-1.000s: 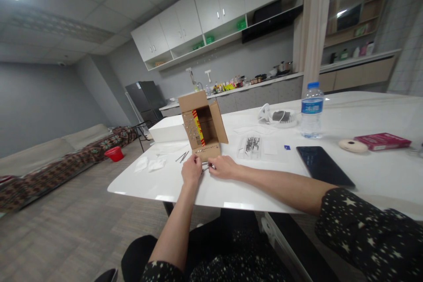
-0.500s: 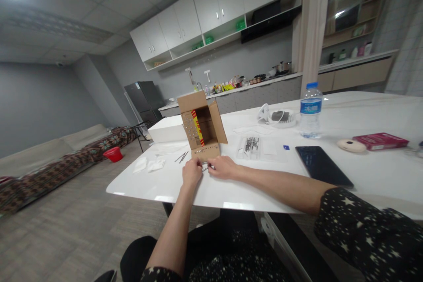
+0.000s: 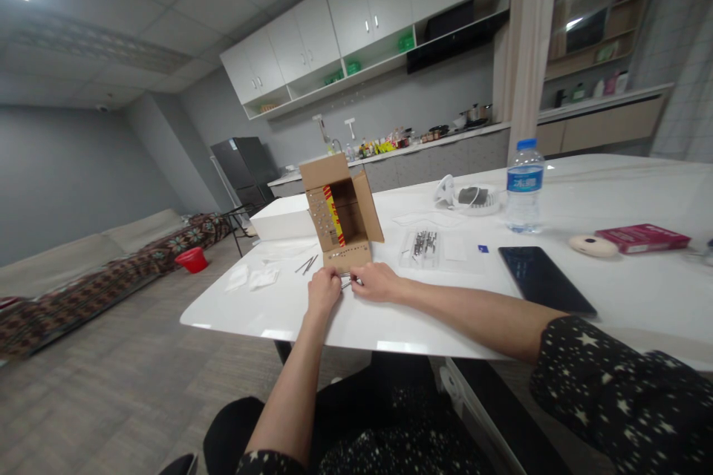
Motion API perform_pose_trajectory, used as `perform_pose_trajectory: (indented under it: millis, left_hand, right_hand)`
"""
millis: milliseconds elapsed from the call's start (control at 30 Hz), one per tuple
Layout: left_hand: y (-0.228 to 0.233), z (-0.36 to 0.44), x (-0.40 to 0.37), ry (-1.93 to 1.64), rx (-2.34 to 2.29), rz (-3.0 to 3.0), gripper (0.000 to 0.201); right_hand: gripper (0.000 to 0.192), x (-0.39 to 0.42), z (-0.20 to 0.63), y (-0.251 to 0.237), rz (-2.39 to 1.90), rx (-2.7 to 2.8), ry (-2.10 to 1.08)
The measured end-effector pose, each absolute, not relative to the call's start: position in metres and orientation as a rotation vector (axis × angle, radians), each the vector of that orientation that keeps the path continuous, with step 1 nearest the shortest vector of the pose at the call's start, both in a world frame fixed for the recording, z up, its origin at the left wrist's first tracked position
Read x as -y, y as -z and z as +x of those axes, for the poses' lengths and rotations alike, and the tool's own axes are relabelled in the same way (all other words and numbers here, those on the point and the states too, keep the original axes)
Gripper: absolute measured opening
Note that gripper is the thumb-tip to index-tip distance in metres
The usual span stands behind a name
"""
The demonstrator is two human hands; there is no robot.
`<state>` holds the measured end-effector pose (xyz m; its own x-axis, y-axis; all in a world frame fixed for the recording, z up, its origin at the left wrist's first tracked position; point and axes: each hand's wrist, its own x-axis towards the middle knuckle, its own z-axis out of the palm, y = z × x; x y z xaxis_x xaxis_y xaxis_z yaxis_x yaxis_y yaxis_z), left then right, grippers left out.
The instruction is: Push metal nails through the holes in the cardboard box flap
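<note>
I see slim silver metal piece (image 3: 346,283) between left hand (image 3: 324,289) and right hand (image 3: 376,283), just near side of open brown cardboard box (image 3: 368,209) on glossy white desk (image 3: 390,320). Grip: both apparently pinching piece's ends, fingertip contact hidden. I judge it light, stiff, slick, hardly fragile; I'd hold both ends.

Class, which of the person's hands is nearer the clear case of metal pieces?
Right. In view, the right hand is just below-left of the clear case; the left hand is farther left.
</note>
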<state>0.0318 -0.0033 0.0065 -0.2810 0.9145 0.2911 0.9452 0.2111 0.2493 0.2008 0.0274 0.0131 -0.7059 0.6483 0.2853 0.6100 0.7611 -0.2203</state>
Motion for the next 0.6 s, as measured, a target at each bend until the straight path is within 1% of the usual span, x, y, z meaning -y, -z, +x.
perform_pose_trajectory:
  millis: [200, 600]
  left_hand:
    - [-0.0108, 0.0373, 0.0066, 0.433, 2.376, -1.829, 0.033]
    - [-0.0131, 0.0401, 0.0088, 0.384, 2.367, -1.859, 0.034]
  right_hand:
    - [0.030, -0.0295, 0.1999, -0.0101, -0.961, 2.600, -0.151]
    - [0.030, -0.0284, 0.1997, -0.0113, -0.965, 2.608, -0.130]
